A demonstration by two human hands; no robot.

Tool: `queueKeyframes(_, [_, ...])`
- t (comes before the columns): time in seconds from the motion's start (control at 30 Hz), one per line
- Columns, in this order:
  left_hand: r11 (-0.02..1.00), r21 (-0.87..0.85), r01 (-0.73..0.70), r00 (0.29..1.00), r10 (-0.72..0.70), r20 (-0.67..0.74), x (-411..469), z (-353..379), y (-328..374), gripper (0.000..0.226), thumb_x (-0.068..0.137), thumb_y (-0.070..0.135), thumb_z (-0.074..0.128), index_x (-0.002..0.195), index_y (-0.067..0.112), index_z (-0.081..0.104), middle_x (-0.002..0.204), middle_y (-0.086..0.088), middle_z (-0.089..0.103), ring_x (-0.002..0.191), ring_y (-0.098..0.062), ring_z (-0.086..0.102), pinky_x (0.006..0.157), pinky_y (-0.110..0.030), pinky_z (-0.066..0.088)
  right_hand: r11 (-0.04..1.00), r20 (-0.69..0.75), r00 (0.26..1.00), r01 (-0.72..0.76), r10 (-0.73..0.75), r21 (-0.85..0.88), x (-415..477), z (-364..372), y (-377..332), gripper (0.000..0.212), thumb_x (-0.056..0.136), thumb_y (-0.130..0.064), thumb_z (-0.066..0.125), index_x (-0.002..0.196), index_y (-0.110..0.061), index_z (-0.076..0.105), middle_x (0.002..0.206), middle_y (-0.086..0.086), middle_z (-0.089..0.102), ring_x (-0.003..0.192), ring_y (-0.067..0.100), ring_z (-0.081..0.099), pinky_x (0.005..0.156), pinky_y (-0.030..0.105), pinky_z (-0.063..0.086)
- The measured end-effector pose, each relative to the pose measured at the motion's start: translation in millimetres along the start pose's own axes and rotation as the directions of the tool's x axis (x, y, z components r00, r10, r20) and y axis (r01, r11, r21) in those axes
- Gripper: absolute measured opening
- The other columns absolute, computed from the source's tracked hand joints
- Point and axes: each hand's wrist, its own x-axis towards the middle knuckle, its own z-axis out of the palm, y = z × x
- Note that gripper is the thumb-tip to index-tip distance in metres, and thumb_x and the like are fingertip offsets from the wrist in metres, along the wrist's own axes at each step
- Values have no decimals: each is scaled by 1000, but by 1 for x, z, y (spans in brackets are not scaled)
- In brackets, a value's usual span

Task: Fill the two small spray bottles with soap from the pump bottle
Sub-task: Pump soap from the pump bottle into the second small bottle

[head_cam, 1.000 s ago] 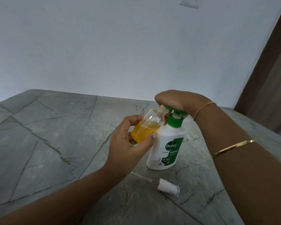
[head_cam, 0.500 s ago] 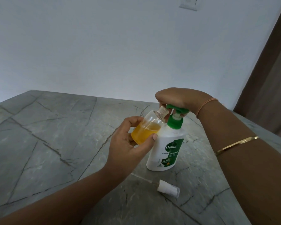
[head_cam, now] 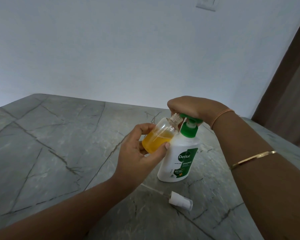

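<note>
A white pump bottle [head_cam: 178, 160] with a green pump head [head_cam: 191, 118] stands on the grey stone table [head_cam: 59, 153]. My right hand [head_cam: 196, 108] lies over the pump head, fingers curled down around it. My left hand [head_cam: 139, 155] grips a small clear spray bottle [head_cam: 158, 135], tilted with its open neck at the pump's nozzle. Orange-yellow soap fills about the lower half of it. Its white spray cap [head_cam: 179, 201] with a thin tube lies on the table in front of the pump bottle.
A pale wall runs behind the table's far edge [head_cam: 93, 99]. At the right, a brown curtain or door [head_cam: 291, 84] stands beside the table's right edge. My right forearm wears a gold bangle [head_cam: 253, 159].
My right hand rose a little with the pump head, then came back down. The small bottle stays at the nozzle in my left hand.
</note>
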Motion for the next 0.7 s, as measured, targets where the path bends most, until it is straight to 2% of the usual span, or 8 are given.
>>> queueKeyframes(0.13, [1000,-7,23,1000,-23,7,0,0,0,47,66,53,65,105,30,52,104,1,62,85,-20,66,64,-29,57,997,22,999,-29,30,-75,1,-5,-3,36,82,-27,34,65,-9,61,54,0,66,46,14,47,40,12,38])
queueKeyframes(0.27, [1000,-11,20,1000,-20,8,0,0,1,47,67,52,64,106,29,52,103,1,62,83,-19,66,62,-26,55,998,26,1000,-10,11,-56,3,-4,-2,29,85,-22,35,67,-10,53,39,-8,59,26,3,45,31,10,35])
queueKeyframes(0.33, [1000,-9,21,1000,-21,8,0,0,1,46,67,52,64,106,29,52,103,0,62,83,-20,65,63,-26,55,999,12,1000,-1,1,-35,2,-3,-2,23,87,-19,35,69,-11,47,34,-9,55,23,1,44,29,11,35])
queueKeyframes(0.4, [1000,-8,23,1000,-23,6,0,0,1,45,67,52,64,105,31,51,103,0,62,84,-20,66,63,-27,56,999,-12,1000,-2,2,-34,0,-2,-2,23,88,-19,36,68,-12,46,39,-4,56,33,9,52,33,12,36])
queueKeyframes(0.47, [1000,-10,25,1000,-25,5,0,0,1,46,67,52,64,105,31,51,104,0,62,85,-20,66,65,-29,57,999,-32,999,-3,1,-53,1,0,-1,23,87,-20,37,67,-14,47,49,-2,54,46,14,48,42,17,36])
queueKeyframes(0.5, [1000,-10,27,1000,-27,6,0,0,1,46,67,52,64,105,31,51,104,0,62,85,-20,66,65,-29,57,998,-25,1000,-4,2,-57,1,1,0,22,87,-20,37,68,-15,46,46,-5,54,48,13,46,44,19,35])
queueKeyframes(0.6, [1000,-11,23,1000,-23,5,0,0,1,45,67,52,65,105,32,51,104,1,62,84,-19,66,63,-28,57,1000,-12,1000,-4,4,-31,2,4,2,19,88,-20,35,71,-16,42,29,-13,48,37,10,49,36,14,35])
queueKeyframes(0.7, [1000,-9,10,1000,-10,5,0,0,0,44,67,52,65,104,33,52,103,1,62,83,-19,66,62,-26,56,999,-6,1000,-1,1,33,1,2,2,22,89,-20,36,70,-13,44,29,-12,48,25,3,46,27,9,32])
